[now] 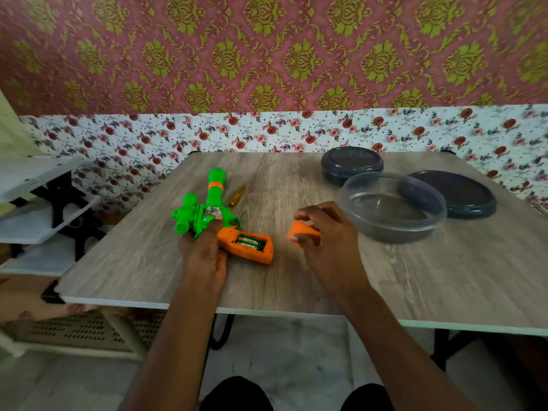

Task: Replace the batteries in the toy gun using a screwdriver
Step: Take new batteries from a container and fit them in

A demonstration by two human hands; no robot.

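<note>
While our left hand point(204, 253) is pressing the toy gun point(214, 189) with straight fingers point(214, 226) to steady it, our right hand point(327, 237) is pinching the orange cover point(300, 230) aside, exposing 2 batteries point(252, 243).

Item count, positions referenced to the toy gun point(207, 203):

- Toy gun: 1.
- Batteries point(252, 243): 2 visible, side by side in the gun's open grip compartment.
- Orange cover point(299, 231): 1, right of the gun.
- Screwdriver point(237, 196): 1, just beyond the gun.
- Lidded dark container point(351, 164): 1, far right.
- Clear container point(391, 229): 1, far right.
- Loose dark lid point(453, 194): 1, farthest right.
</note>
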